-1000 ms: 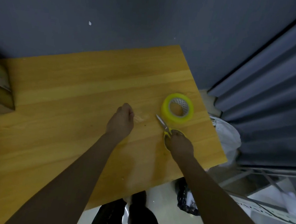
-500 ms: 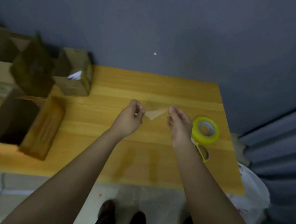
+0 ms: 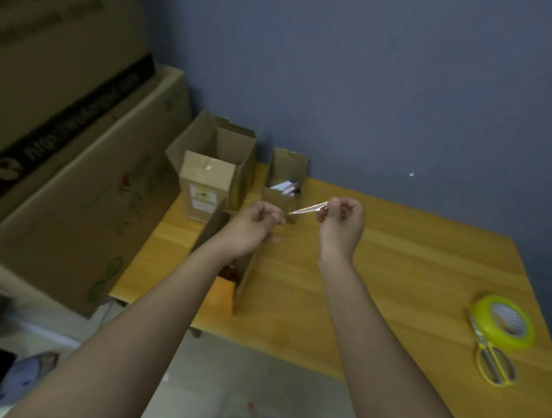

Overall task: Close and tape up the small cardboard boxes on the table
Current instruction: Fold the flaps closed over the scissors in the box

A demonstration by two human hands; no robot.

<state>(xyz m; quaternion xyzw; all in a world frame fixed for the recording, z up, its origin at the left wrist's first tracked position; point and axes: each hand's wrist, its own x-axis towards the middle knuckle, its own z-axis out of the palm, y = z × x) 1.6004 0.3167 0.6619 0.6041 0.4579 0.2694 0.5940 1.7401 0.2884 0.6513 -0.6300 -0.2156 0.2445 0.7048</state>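
Clear tape strip (image 3: 307, 208), flimsy and sticky, hangs stretched above the table (image 3: 399, 255) near the small boxes (image 3: 284, 182), my left hand (image 3: 256, 222) and right hand (image 3: 341, 221) pinching its ends, so I'd grip only those tips.

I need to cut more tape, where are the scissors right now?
In the head view, the scissors lie on the table's right side near its front edge, touching the yellow tape roll just behind them.
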